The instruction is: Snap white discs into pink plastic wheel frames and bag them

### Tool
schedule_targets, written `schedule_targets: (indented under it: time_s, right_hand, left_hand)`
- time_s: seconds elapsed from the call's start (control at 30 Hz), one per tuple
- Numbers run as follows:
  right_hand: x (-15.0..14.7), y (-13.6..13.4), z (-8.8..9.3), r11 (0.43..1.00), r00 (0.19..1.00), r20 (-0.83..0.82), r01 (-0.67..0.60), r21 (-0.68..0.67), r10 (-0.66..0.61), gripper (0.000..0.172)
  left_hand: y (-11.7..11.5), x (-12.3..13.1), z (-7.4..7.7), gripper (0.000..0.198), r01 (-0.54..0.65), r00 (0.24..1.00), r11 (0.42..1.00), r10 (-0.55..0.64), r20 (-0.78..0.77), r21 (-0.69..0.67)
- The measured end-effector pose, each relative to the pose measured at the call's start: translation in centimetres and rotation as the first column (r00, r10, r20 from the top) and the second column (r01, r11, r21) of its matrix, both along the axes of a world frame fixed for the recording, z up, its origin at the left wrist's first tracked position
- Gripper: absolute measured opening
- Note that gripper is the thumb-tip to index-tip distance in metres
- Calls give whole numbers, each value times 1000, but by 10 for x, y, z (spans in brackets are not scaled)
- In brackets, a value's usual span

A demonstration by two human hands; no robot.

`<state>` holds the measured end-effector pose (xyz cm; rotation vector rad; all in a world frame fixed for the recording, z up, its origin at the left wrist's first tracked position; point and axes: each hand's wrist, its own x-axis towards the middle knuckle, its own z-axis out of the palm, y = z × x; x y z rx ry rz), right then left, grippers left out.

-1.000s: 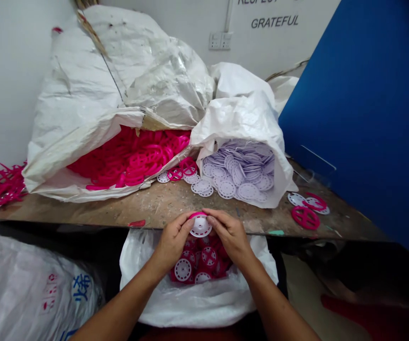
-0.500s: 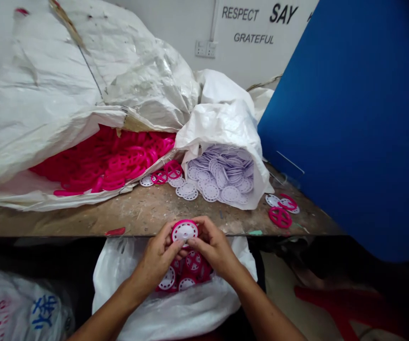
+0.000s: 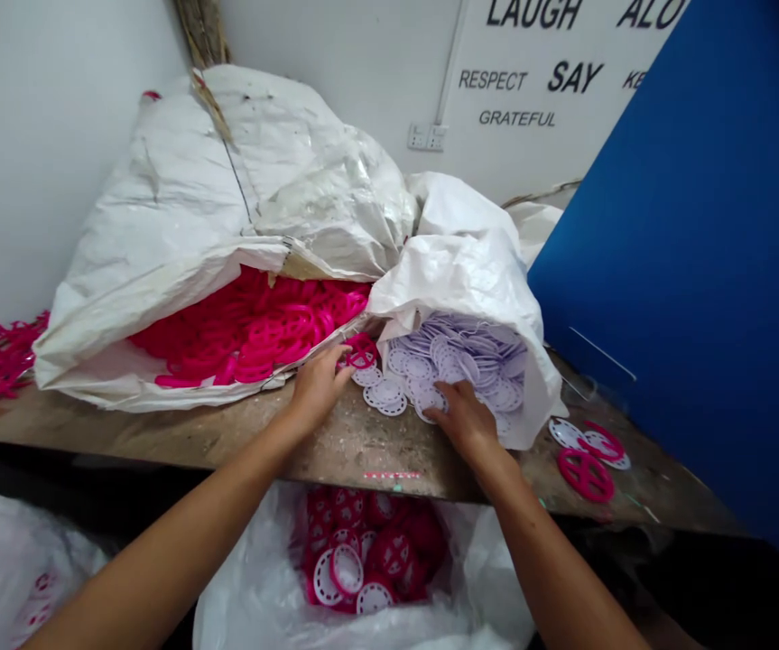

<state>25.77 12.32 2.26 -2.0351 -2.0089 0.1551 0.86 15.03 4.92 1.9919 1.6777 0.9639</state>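
Left of us, pink plastic rings (image 3: 246,334) are lying in a white woven sack (image 3: 179,384). Our left hand (image 3: 318,388) is holding its fingers apart just beside a flat pink wheel (image 3: 362,354). Our right hand (image 3: 463,420), fingers apart, is touching white discs (image 3: 422,384), which are lying heaped and tilted in the mouth of a second sack (image 3: 470,289) on the wooden bench (image 3: 362,451).

Black capitals on a white wall sign (image 3: 517,99): top row "LAUGH" and "ALO", the latter cut off by a blue board (image 3: 687,271); middle row "RESPECT", bold "SAY", partial "KE"; bottom row "GRATEFUL". Pink print on a white sack (image 3: 3,551) at lower left, too blurred to read.
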Motion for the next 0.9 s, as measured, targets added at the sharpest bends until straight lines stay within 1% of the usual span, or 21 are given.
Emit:
schedule_targets:
  time_s: [0.07, 0.13, 0.2, 0.27, 0.3, 0.33, 0.4, 0.43, 0.47, 0.5, 0.53, 0.57, 0.6, 0.63, 0.67, 0.7, 0.73, 0.77, 0.83, 0.87, 0.9]
  right_hand:
    - [-1, 2, -2, 1000, 1000, 11, 8, -19, -8, 44]
    - [0, 0, -3, 1000, 999, -38, 0, 19, 0, 37]
    - [4, -5, -4, 996, 988, -154, -18, 92, 33, 26]
    - [6, -13, -6, 986, 942, -328, -19, 167, 74, 17]
    - [6, -17, -6, 983, 893, -440, -10, 184, 91, 17]
    - [5, -22, -6, 983, 818, -565, 2, 185, 105, 18]
    - [-3, -32, -4, 987, 593, -796, 14, 157, 118, 23]
    - [-9, -38, -2, 989, 475, -872, 11, 144, 122, 25]
    - [-14, -44, 0, 990, 384, -914, 5, 140, 127, 26]
    - [-20, -50, 3, 989, 338, -931, 3, 146, 137, 25]
    - [-25, -57, 6, 986, 337, -929, 13, 166, 152, 23]
    - [-28, -65, 9, 979, 377, -910, 31, 201, 175, 20]
    - [-31, -73, 12, 965, 450, -868, 45, 257, 210, 16]
    - [-33, -81, 15, 944, 543, -800, 38, 328, 256, 12]
    - [-33, -89, 18, 913, 641, -703, 4, 407, 310, 11]
    - [-34, -97, 20, 874, 724, -580, -65, 482, 374, 11]
    - [-34, -103, 22, 826, 779, -445, -159, 541, 442, 14]
    - [-35, -110, 24, 773, 803, -314, -263, 577, 507, 17]
    - [-37, -120, 26, 674, 788, -118, -425, 604, 604, 20]
    - [-39, -124, 27, 637, 771, -61, -476, 606, 634, 22]
    - [-40, -127, 28, 618, 756, -34, -508, 600, 654, 25]
  left_hand:
    - [25, 9, -7, 42, -65, 997, 998, 64, 34, 1]
    - [41, 16, -15, 52, -120, 990, 993, 120, 69, -14]
    - [49, 20, -23, 57, -147, 982, 989, 150, 112, -37]
    - [47, 20, -28, 51, -134, 975, 989, 143, 167, -66]
    - [43, 20, -30, 45, -112, 972, 990, 127, 200, -82]
    - [36, 20, -30, 37, -82, 966, 992, 104, 238, -101]
    - [13, 19, -29, 24, -8, 951, 991, 49, 305, -133]
    - [-2, 19, -27, 22, 38, 937, 986, 20, 350, -159]
    - [-18, 19, -25, 22, 95, 905, 974, 1, 425, -206]
    - [-35, 20, -23, 24, 161, 851, 950, 3, 525, -267]
    - [-53, 21, -21, 26, 240, 764, 911, 35, 644, -335]
    - [-69, 21, -19, 28, 320, 657, 863, 94, 748, -390]
    - [-84, 21, -18, 28, 392, 546, 814, 168, 821, -428]
    - [-97, 21, -17, 28, 448, 453, 773, 238, 859, -450]
    - [-108, 21, -16, 28, 481, 393, 746, 287, 874, -461]
    - [-116, 20, -16, 27, 509, 351, 725, 318, 881, -464]
    - [-123, 19, -15, 26, 536, 318, 706, 338, 886, -462]
    - [-128, 18, -14, 27, 561, 292, 690, 351, 890, -456]
    - [-135, 17, -12, 28, 596, 259, 676, 348, 901, -433]
    - [-138, 16, -10, 29, 601, 257, 679, 335, 906, -421]
    - [-141, 16, -9, 30, 597, 268, 688, 315, 911, -413]
